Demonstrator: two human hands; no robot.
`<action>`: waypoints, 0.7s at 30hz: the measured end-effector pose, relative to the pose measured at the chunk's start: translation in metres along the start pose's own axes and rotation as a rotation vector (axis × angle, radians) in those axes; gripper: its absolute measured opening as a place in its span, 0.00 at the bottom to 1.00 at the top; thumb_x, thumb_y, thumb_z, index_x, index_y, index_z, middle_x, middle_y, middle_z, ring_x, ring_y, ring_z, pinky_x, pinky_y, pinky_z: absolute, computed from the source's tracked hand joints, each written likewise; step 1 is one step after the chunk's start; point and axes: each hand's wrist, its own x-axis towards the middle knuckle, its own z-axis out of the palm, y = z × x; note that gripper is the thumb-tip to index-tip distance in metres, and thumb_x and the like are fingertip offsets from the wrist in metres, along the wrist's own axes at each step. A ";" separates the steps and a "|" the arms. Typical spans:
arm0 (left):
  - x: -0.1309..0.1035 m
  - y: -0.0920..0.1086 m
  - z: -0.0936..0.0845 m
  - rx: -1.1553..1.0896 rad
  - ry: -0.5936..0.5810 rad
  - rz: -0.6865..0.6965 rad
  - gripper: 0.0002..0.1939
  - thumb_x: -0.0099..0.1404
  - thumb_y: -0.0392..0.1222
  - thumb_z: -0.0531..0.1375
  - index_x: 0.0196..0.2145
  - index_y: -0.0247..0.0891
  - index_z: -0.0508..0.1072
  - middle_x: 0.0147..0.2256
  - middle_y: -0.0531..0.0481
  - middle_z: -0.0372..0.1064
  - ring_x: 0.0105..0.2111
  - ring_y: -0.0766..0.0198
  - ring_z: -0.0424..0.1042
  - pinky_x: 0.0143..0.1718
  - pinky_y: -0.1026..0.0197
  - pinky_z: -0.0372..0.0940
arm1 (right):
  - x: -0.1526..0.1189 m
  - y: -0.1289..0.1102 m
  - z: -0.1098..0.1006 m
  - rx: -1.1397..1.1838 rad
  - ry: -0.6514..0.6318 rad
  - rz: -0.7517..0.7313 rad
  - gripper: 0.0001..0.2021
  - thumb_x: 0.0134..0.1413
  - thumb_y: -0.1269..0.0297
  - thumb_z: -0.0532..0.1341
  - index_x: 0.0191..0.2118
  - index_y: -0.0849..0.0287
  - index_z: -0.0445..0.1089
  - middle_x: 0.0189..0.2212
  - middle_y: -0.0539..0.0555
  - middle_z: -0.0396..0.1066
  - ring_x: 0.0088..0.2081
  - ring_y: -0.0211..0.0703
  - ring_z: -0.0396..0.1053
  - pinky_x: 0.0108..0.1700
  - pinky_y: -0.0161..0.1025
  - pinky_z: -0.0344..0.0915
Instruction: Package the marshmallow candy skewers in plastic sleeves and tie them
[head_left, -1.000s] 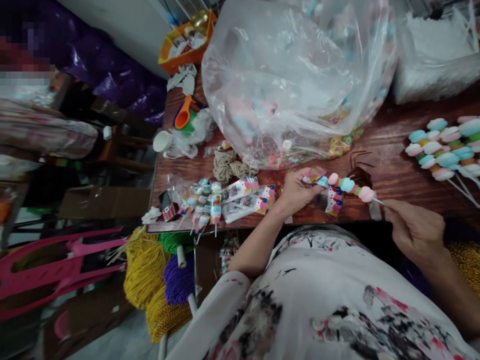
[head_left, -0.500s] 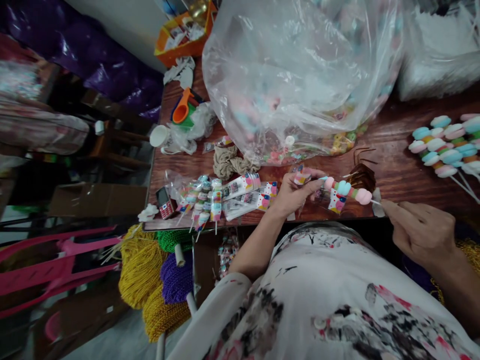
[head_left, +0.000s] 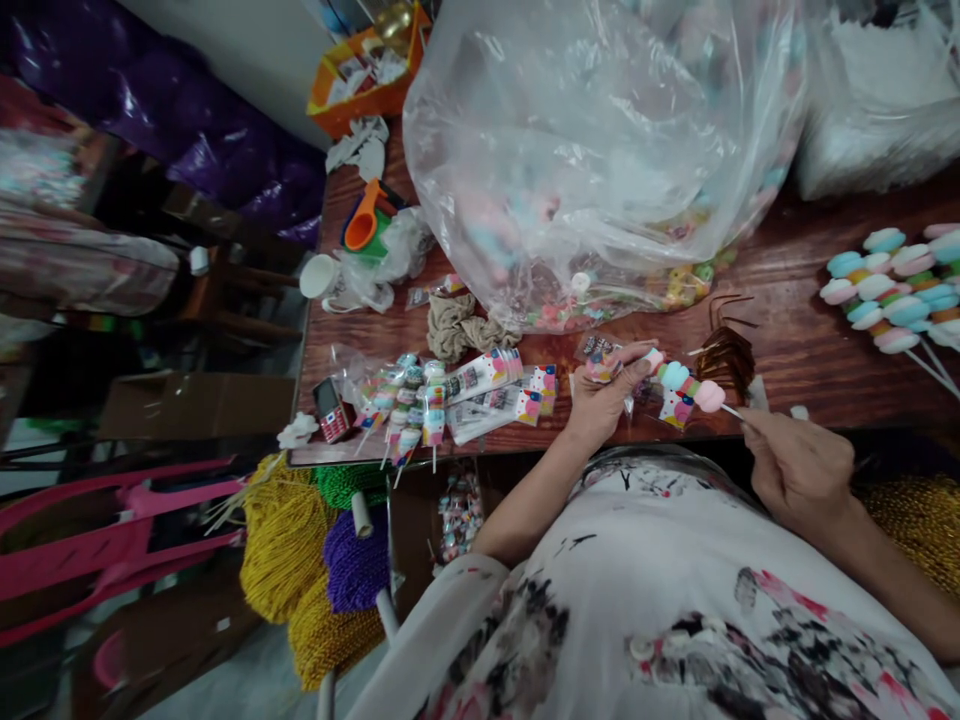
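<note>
My right hand (head_left: 802, 460) is closed around the white stick of a marshmallow skewer (head_left: 675, 377), its pastel pieces pointing left. At the skewer's far end, my left hand (head_left: 604, 400) pinches a clear printed plastic bag (head_left: 602, 362); the fingers partly hide where bag and candy meet. Just below the skewer lies a colourful printed packet (head_left: 676, 407). To the left, flat printed bags (head_left: 487, 408) are stacked beside several bagged marshmallow skewers (head_left: 407, 405). Brown-gold twist ties (head_left: 727, 362) lie behind the skewer.
A large clear bag of candy (head_left: 600, 150) takes up the back of the table. Unwrapped marshmallow skewers (head_left: 896, 290) lie at the right. A phone (head_left: 330, 410), a tan cloth (head_left: 454, 328) and an orange scoop (head_left: 363, 228) are at the left. Yellow cord bundles (head_left: 283, 540) stand below.
My right hand has moved left, carrying the skewer closer to my left hand. The skewer's tip now sits at my left fingers, and my left hand has shifted slightly right.
</note>
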 end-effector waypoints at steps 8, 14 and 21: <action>-0.005 0.005 0.003 0.294 0.033 0.360 0.09 0.63 0.40 0.65 0.42 0.41 0.81 0.47 0.45 0.78 0.49 0.58 0.77 0.57 0.50 0.69 | 0.000 -0.020 0.028 0.135 -0.117 0.231 0.12 0.60 0.70 0.56 0.47 0.59 0.73 0.32 0.54 0.78 0.26 0.39 0.73 0.28 0.36 0.65; -0.007 0.013 0.004 0.374 0.029 0.510 0.11 0.66 0.38 0.62 0.45 0.43 0.80 0.49 0.47 0.77 0.50 0.59 0.76 0.55 0.53 0.71 | 0.016 -0.037 0.034 1.018 -0.252 0.849 0.14 0.63 0.56 0.56 0.39 0.60 0.74 0.16 0.45 0.56 0.17 0.31 0.53 0.19 0.31 0.50; -0.010 0.015 0.002 0.330 -0.013 0.343 0.11 0.66 0.45 0.63 0.43 0.41 0.81 0.47 0.45 0.78 0.50 0.56 0.76 0.55 0.50 0.71 | 0.011 -0.039 0.049 0.670 0.019 0.532 0.09 0.57 0.64 0.60 0.40 0.57 0.77 0.26 0.52 0.73 0.26 0.37 0.69 0.29 0.35 0.66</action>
